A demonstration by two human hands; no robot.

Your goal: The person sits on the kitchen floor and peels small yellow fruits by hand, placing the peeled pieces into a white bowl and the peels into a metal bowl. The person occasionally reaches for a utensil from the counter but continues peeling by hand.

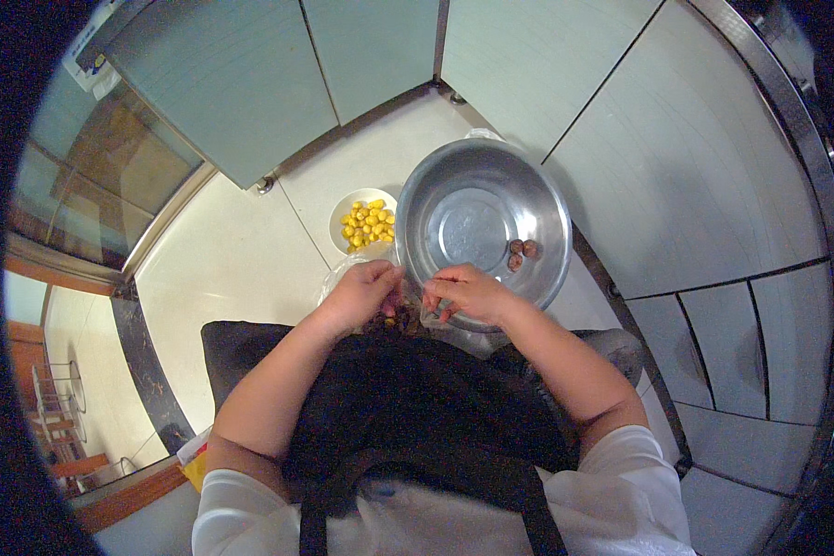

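Observation:
My left hand (366, 289) is closed, its fingertips pinched together above a clear plastic bag (332, 280) in front of my lap. Facing it, my right hand (470, 293) has curled fingers by the near rim of a large metal basin (435, 176). What either hand pinches is too small or hidden to make out. Dark brown shell pieces (394, 322) lie in the bag below the hands. Inside the basin, toward its right side, sit three brown chestnuts (515, 261). Left of the basin a white bowl (336, 215) holds many peeled yellow chestnuts (371, 222).
Pale cabinet doors (380, 56) stand along the far side, and more cabinets with drawers (723, 343) on the right. Light floor tiles (222, 250) stretch to the left, up to a dark threshold strip (139, 361). Chairs (60, 408) stand beyond it.

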